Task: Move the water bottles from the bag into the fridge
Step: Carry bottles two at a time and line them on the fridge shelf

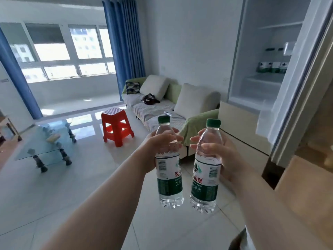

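The left hand (155, 147) curls round the shoulder of the left bottle (168, 177), and the right hand (226, 156) grips the right bottle (205, 179) the same way. Both bottles are clear ribbed plastic with green caps, upright, side by side and not touching. Glossy tiled floor (81, 186) lies open ahead. At right the fridge (259, 42) stands open, its door (295, 83) edge close by. What look like more bottles (270, 66) line a shelf inside. A dark bag (150, 99) sits on the sofa (158, 110).

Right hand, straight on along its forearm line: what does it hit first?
Likely the green-covered sofa armrest ahead; the right hand, gripping a clear green-capped water bottle, aims left of the open white fridge. Depth unclear.
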